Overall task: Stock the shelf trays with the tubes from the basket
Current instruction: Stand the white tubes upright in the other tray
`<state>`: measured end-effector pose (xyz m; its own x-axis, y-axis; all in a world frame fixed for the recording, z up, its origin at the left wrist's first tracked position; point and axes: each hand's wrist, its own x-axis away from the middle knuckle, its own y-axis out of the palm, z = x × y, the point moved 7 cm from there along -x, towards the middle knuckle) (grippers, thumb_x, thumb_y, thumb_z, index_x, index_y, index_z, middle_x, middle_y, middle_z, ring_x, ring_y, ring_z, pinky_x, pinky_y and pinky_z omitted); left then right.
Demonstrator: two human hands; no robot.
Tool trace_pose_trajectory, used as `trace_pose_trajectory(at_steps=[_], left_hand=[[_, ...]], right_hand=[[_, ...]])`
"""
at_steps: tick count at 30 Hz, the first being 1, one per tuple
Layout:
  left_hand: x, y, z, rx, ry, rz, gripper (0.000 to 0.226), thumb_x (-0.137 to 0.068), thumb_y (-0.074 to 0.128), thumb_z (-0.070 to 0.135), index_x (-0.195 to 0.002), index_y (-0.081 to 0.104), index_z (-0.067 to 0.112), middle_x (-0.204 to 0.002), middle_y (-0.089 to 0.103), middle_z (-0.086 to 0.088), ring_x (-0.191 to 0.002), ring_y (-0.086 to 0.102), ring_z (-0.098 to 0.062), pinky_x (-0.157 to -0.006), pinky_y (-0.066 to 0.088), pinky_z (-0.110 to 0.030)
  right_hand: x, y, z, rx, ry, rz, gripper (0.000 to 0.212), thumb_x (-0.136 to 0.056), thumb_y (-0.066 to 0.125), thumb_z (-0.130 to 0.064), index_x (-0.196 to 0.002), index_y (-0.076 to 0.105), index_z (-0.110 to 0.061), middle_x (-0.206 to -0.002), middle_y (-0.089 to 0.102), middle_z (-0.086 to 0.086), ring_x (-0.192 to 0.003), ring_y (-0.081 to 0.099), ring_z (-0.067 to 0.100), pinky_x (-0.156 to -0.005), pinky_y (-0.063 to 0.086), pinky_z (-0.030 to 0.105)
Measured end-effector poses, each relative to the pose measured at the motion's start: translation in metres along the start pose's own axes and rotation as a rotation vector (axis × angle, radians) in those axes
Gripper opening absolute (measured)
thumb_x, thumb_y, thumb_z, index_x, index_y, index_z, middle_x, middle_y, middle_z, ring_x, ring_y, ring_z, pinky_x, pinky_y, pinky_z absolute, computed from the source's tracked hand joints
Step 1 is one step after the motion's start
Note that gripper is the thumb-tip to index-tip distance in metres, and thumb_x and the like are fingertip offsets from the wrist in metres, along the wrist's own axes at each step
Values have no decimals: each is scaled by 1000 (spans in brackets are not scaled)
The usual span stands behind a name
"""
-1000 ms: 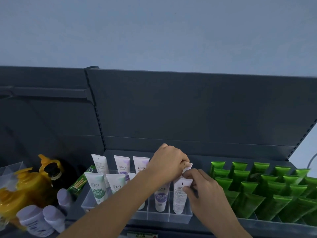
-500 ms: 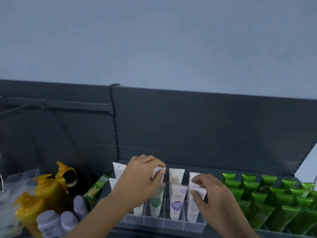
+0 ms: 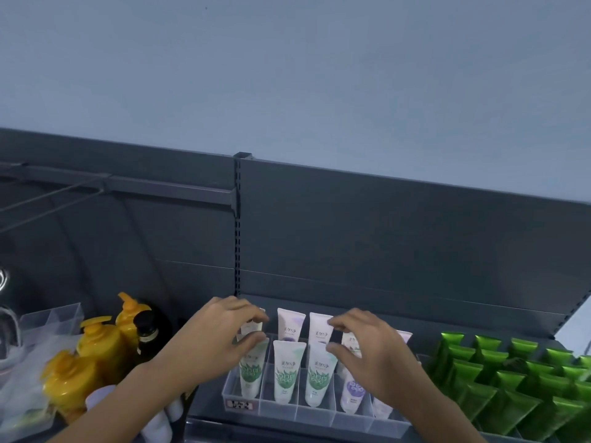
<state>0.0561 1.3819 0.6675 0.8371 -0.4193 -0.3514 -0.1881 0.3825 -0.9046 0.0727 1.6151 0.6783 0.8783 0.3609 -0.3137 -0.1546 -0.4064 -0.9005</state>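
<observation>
In the lower middle of the frame, the left hand [image 3: 220, 343] is pinching a white plastic tube [image 3: 251, 327] at the back of the clear plastic shelf tray [image 3: 319, 415], probably to stand it straight. The right hand [image 3: 371, 353] is hovering beside it, fingers wide, holding nothing.

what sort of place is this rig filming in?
Most likely a shop aisle: a grey metal shelf with slotted uprights, a clear tray of white tubes with a label on its front, and rows of identical green tubes beside it.
</observation>
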Motion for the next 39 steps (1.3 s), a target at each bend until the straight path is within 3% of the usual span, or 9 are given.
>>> trace_pose_trajectory(at_steps=[6, 10, 14, 17, 22, 29, 33, 36, 39], left_hand=[[1, 22, -5, 33, 48, -85, 43, -90, 42, 68, -121, 61, 45, -115, 60, 34, -109, 48, 14, -100, 35, -16], [1, 31, -9, 55, 62, -92, 27, -95, 53, 54, -118, 63, 43, -112, 61, 33, -107, 49, 12, -96, 34, -13], [1, 32, -13, 99, 66, -90, 19, -95, 60, 41, -113, 67, 41, -107, 64, 32, -94, 45, 21, -84, 32, -8], [2, 32, -16, 147, 63, -85, 17, -95, 62, 37, -111, 68, 41, -107, 65, 30, -102, 49, 17, -88, 34, -8], [4, 34, -16, 185, 57, -74, 18, -94, 58, 50, -110, 65, 45, -107, 61, 35, -104, 53, 12, -96, 38, -15], [-19, 2, -38, 210, -3, 150, 27, -91, 54, 57, -106, 70, 41, -100, 61, 35, -99, 58, 10, -84, 47, -14], [-32, 15, -57, 103, 6, 49, 23, -85, 67, 57, -106, 70, 48, -100, 60, 37, -101, 53, 10, -87, 50, -21], [-32, 23, -61, 112, -2, 27, 20, -83, 69, 53, -102, 72, 48, -95, 60, 38, -96, 54, 10, -82, 51, -20], [-33, 26, -64, 141, -20, 58, 18, -82, 79, 39, -96, 73, 47, -91, 62, 36, -90, 58, 4, -75, 52, -20]], right_hand=[[-7, 32, -8, 90, 27, -134, 32, -92, 58, -40, -123, 62, -32, -123, 64, -16, -111, 58, 12, -94, 45, 28], [-7, 39, -1, 89, 38, -121, 25, -92, 61, -31, -116, 64, -31, -116, 66, -16, -105, 60, 14, -89, 49, 28], [-6, 40, 2, 59, 46, -113, 22, -91, 61, -32, -113, 63, -32, -112, 65, -19, -102, 59, 10, -88, 48, 26], [-6, 40, 2, 31, 44, -105, 20, -91, 58, -31, -111, 62, -33, -111, 62, -19, -103, 57, 8, -87, 46, 26], [-6, 41, 1, 7, 38, -95, 23, -90, 55, -34, -113, 59, -35, -111, 61, -19, -106, 54, 7, -88, 46, 27], [-10, 15, 5, -75, 87, 9, 23, -91, 58, -44, -111, 61, -34, -101, 60, -23, -98, 56, -3, -89, 43, 20], [-6, -10, 35, -21, 204, 102, 17, -91, 64, -32, -107, 63, -36, -99, 59, -26, -91, 56, -5, -84, 48, 23], [-8, -22, 63, 78, 259, 114, 26, -91, 64, -27, -116, 63, -33, -109, 62, -22, -103, 56, 0, -89, 48, 26], [-21, -12, 75, 110, 244, -24, 34, -93, 61, -36, -126, 60, -35, -121, 60, -20, -114, 51, 2, -100, 42, 29]])
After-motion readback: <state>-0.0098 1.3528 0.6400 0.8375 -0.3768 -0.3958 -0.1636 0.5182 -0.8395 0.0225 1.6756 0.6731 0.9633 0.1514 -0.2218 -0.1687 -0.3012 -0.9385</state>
